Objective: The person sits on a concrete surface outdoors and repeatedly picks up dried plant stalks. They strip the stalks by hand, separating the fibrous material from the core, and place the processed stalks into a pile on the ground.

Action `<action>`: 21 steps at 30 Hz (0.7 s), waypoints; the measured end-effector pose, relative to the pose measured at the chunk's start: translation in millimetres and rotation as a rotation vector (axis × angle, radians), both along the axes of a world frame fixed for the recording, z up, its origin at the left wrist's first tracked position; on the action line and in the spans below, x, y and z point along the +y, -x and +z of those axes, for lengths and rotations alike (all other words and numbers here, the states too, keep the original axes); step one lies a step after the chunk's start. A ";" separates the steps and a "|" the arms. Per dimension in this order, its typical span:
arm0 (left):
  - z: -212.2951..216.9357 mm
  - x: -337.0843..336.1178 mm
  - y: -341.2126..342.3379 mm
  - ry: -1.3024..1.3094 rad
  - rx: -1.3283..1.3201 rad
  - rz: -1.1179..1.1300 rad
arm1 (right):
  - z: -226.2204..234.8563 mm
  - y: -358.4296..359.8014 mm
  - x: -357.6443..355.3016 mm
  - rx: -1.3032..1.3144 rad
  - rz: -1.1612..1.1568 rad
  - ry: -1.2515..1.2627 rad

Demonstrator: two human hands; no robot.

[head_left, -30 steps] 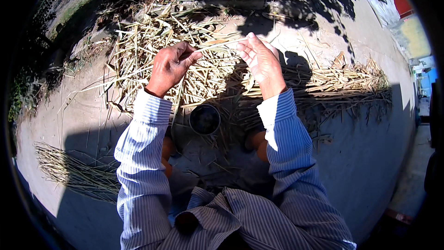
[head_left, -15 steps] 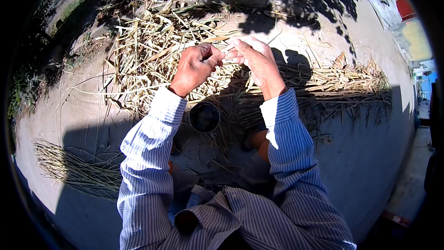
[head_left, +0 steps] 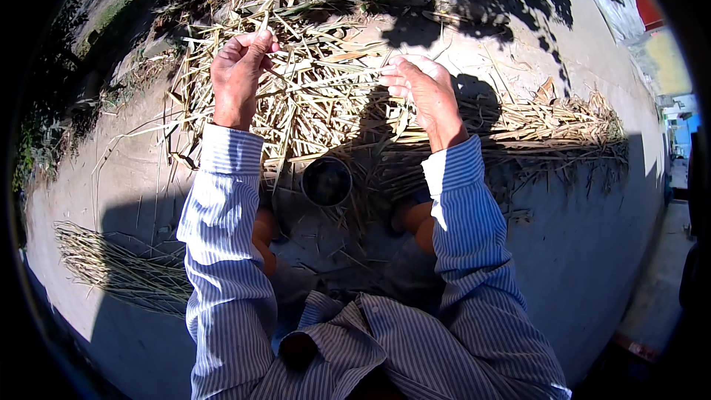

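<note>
Our left hand (head_left: 238, 78) is raised over the pile of dry stalks (head_left: 318, 104), fingers curled shut w/ thumb and fingertips pinching a thin strip (head_left: 326, 67) at its left end. Our right hand (head_left: 424, 92) sits well apart to the right, fingers bent and close together, pinching what looks like the other end of that strip; the strip itself is pale and hard to pick out against the stalks, so we can't tell exactly where it runs btwn the hands. Both hands are in sun, above the middle of the pile, which spreads across the concrete ground (head_left: 133, 185) in front of us and trails off right in a long bundle (head_left: 563, 122). Just below the hands, btwn our knees, stands a small dark round pot (head_left: 326, 181), upright, in shadow. A separate flat sheaf of thin stalks (head_left: 118, 267) lies on the ground to our lower left, well apart from the pile. Both sleeves are blue-striped.
</note>
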State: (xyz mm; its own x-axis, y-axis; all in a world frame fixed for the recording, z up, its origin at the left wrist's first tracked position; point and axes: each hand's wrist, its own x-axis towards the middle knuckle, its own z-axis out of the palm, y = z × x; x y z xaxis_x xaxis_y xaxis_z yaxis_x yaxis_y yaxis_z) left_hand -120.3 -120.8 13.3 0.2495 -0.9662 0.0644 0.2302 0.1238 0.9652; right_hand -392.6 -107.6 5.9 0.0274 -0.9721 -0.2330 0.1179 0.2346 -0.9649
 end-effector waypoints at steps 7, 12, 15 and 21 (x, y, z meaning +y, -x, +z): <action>-14.6 3.8 -67.5 0.142 -1.223 0.259 | -2.5 18.2 -8.7 0.013 -0.112 0.031; -13.2 26.7 -45.3 0.151 -1.025 -0.390 | -1.7 12.9 -10.8 0.021 -0.064 0.049; -47.4 30.1 -53.9 0.522 -1.259 -0.317 | -11.8 42.3 -23.3 -0.023 -0.244 -0.011; -31.1 60.4 -107.3 0.248 -1.982 -0.097 | -55.5 170.6 -54.0 -0.184 -0.444 -0.019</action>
State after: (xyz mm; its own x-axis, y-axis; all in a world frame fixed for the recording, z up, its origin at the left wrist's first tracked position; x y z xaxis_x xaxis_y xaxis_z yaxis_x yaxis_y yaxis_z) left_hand -13.0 -60.4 -17.8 -0.3663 -0.8980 0.2438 -0.9256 0.3249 -0.1940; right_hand -563.2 -161.6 -49.6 -0.3467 -0.8950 -0.2808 0.3792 0.1400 -0.9146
